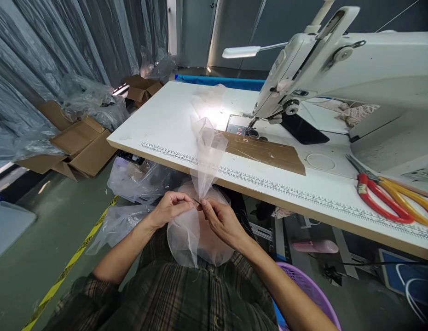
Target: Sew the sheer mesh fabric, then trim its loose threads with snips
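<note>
Both of my hands meet just below the front edge of the sewing table. My left hand and my right hand pinch a sheer white mesh fabric at the same spot, fingers closed. A thin dark sliver, too small to name, shows between the fingertips. The fabric rises from the pinch up over the table edge and trails toward the needle of the white sewing machine. More of the fabric bunches in my lap.
A brown cardboard strip lies beside the needle plate. Red and yellow-handled scissors lie at the table's right. Flattened cardboard boxes and plastic bags sit on the floor at left. A purple basket stands by my right arm.
</note>
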Action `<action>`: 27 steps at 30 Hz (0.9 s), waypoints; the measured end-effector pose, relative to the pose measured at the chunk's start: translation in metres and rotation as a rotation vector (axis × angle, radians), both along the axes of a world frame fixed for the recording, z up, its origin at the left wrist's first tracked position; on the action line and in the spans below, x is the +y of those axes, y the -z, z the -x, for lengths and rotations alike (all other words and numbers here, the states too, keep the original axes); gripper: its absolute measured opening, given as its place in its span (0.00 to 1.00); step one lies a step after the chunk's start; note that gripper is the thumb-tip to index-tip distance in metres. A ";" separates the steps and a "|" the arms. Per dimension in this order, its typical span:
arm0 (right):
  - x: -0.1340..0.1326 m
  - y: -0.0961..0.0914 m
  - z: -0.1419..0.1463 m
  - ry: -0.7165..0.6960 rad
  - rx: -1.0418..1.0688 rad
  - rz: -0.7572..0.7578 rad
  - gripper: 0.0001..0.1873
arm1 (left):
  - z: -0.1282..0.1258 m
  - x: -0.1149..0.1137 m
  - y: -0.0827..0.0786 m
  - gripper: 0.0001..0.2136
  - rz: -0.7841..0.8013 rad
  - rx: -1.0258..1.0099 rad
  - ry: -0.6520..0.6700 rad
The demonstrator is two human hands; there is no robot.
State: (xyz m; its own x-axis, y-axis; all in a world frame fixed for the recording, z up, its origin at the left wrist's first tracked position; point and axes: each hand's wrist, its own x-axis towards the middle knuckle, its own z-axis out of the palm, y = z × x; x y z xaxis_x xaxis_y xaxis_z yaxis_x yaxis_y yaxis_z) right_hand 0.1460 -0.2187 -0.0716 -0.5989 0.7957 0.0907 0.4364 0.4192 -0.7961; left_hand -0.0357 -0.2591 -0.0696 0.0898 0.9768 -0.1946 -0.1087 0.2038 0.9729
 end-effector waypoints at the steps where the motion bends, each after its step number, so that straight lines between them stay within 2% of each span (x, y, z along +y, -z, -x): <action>1: 0.000 -0.001 0.000 -0.012 -0.010 -0.021 0.26 | 0.000 0.000 -0.001 0.11 0.006 0.006 0.001; 5: -0.002 0.000 0.000 0.043 0.000 -0.051 0.24 | -0.003 -0.001 -0.005 0.13 0.006 0.015 -0.001; 10: -0.020 -0.001 -0.006 -0.008 0.209 0.150 0.16 | -0.007 -0.002 -0.010 0.14 -0.093 0.037 0.098; 12: -0.027 -0.003 -0.012 -0.027 0.232 0.236 0.16 | -0.011 -0.002 -0.010 0.13 -0.227 0.187 0.096; 15: -0.031 -0.004 -0.028 0.014 0.234 0.307 0.17 | -0.017 -0.001 -0.007 0.12 -0.555 0.558 -0.065; 17: -0.029 -0.001 -0.043 0.088 0.203 0.289 0.18 | -0.021 -0.001 -0.002 0.12 -0.750 0.708 -0.124; 19: -0.023 0.004 -0.059 0.165 0.126 0.225 0.17 | -0.024 -0.002 0.006 0.15 -0.862 0.733 0.008; 22: -0.013 0.007 -0.074 0.340 -0.021 0.039 0.12 | -0.031 -0.004 0.026 0.30 -0.890 0.801 0.319; 25: -0.008 -0.002 -0.069 0.451 -0.001 -0.122 0.12 | -0.040 -0.004 0.049 0.39 -0.852 0.964 0.440; 27: -0.006 -0.013 -0.054 0.392 0.096 -0.158 0.13 | -0.046 -0.004 0.059 0.37 -0.832 1.024 0.474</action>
